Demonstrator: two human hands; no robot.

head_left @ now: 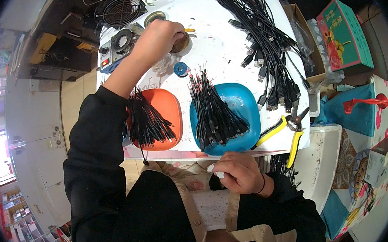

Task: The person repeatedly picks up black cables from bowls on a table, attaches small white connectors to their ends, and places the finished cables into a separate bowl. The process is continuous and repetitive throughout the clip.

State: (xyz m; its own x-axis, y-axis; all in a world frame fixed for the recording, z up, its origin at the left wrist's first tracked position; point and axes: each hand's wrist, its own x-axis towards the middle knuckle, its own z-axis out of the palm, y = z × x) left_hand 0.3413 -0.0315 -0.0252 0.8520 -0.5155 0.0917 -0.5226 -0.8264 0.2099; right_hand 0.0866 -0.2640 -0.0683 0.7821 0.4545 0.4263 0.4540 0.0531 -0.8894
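Note:
My left hand (160,39) reaches to the back of the table, fingers curled down over a round brownish tin (181,44). A yellow tip (189,30) pokes out beyond the fingers; what they grip is hidden. My right hand (240,172) is closed on a crumpled white tissue (216,170), just off the table's front edge. Between my arms stand an orange tray (174,109) and a blue tray (250,108). Each bears a bundle of short black cables (215,119) with stripped, coloured wire ends pointing away from me. Yellow-handled pliers (273,132) lie right of the blue tray.
A blue spool (181,69) sits behind the trays. Further back left are a control box (111,59) with a red switch, a fan (120,10) and another round tin (154,17). Long black cables (265,35) cover the table's right side. Boxes (344,36) stand beyond it.

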